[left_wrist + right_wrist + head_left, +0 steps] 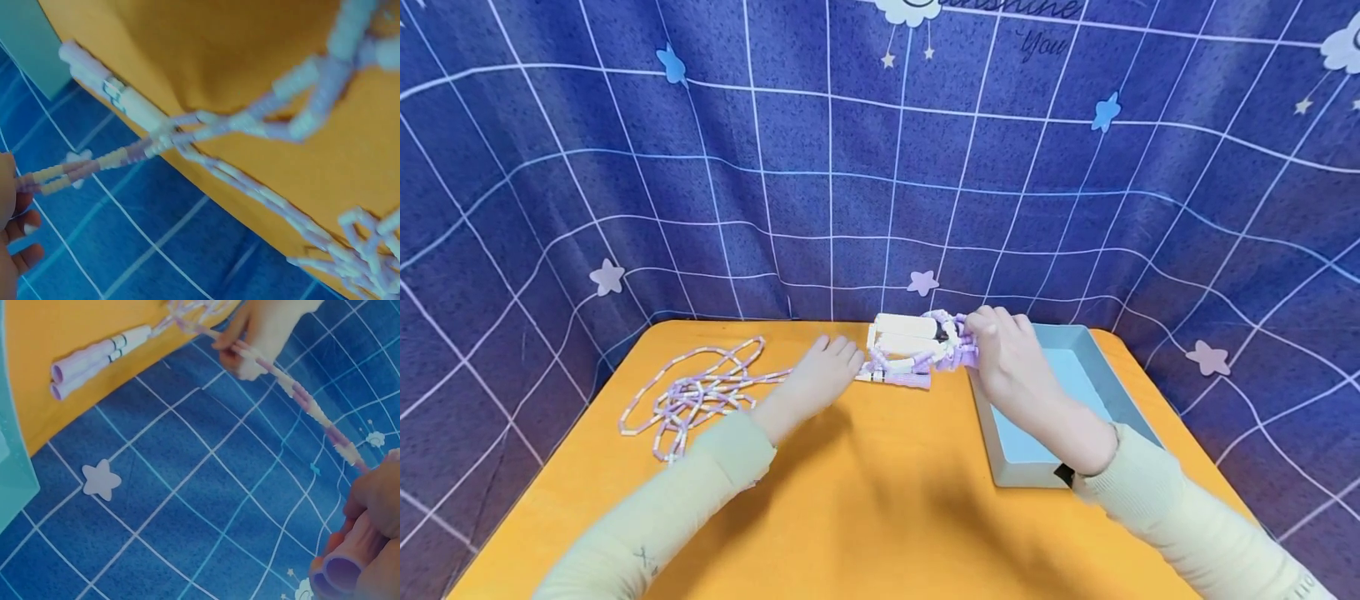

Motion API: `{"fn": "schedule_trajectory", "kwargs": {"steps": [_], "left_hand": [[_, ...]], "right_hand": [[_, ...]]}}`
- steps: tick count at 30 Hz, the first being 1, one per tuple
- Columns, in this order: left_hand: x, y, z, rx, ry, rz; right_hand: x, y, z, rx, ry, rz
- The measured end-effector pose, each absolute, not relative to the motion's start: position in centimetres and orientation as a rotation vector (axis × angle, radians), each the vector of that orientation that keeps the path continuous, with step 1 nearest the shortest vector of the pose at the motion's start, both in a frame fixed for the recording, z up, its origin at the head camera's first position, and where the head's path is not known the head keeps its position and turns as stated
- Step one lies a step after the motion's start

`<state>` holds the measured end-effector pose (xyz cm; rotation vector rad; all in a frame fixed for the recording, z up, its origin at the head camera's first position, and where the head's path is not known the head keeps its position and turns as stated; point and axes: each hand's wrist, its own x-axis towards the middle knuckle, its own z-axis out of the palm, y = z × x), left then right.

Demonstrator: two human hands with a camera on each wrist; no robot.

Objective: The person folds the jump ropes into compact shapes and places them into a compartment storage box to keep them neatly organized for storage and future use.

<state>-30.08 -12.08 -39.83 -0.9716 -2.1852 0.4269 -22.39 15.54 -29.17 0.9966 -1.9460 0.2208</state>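
Observation:
My right hand [1011, 362] grips the purple handles [347, 565] of a beaded jump rope above the back of the table. Their white ends [904, 335] point left, and purple and white beaded rope [913, 363] loops about them. A beaded strand [300, 397] runs from this bundle to my left hand [820, 375]. Doubled rope [81, 169] is pinched between the fingers of my left hand [14, 231] in the left wrist view. Just beneath, a second pair of purple and white handles [103, 359] lies on the table, partly hidden in the head view.
A tangled pile of beaded rope [700, 398] lies on the left of the orange table [880, 500]. On the right stands a shallow grey-blue tray [996, 458], partly under my right forearm. A dark blue curtain [820, 208] with white grid lines hangs behind the table.

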Motion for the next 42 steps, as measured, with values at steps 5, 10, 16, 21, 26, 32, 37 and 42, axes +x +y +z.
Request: {"fn": "schedule_trajectory", "kwargs": {"steps": [5,10,16,21,26,32,37,42], "left_hand": [[-28.6,-10.8,-40.0,-1.012,-2.135,0.488],[-27.2,-9.9,-39.9,-1.009,-2.178,0.493],[-25.6,-9.1,-39.9,-1.039,-2.143,0.480],[-23.9,-8.5,-39.9,-1.091,-2.120,0.426],[-22.5,-7.7,-39.4,-1.117,-2.122,0.397],[-21.1,-7.1,-38.3,-1.130,-2.110,0.376],[-20.2,-6.8,-36.9,-1.152,-2.039,0.348],[-19.9,-6.4,-35.1,-1.138,-1.949,0.345]], "right_hand": [[-22.7,15.2,-28.6,0.899,-1.941,0.218],[-23.3,15.0,-28.3,0.813,-1.961,0.197],[-24.8,15.1,-28.5,0.711,-2.014,0.165],[-26.1,15.2,-29.1,0.651,-2.061,0.146],[-27.5,15.5,-30.0,0.595,-2.085,0.098],[-28.7,16.0,-30.8,0.541,-2.149,0.057],[-29.5,16.4,-31.8,0.532,-2.160,-0.009],[-30.2,16.8,-33.0,0.543,-2.166,-0.096]]}}
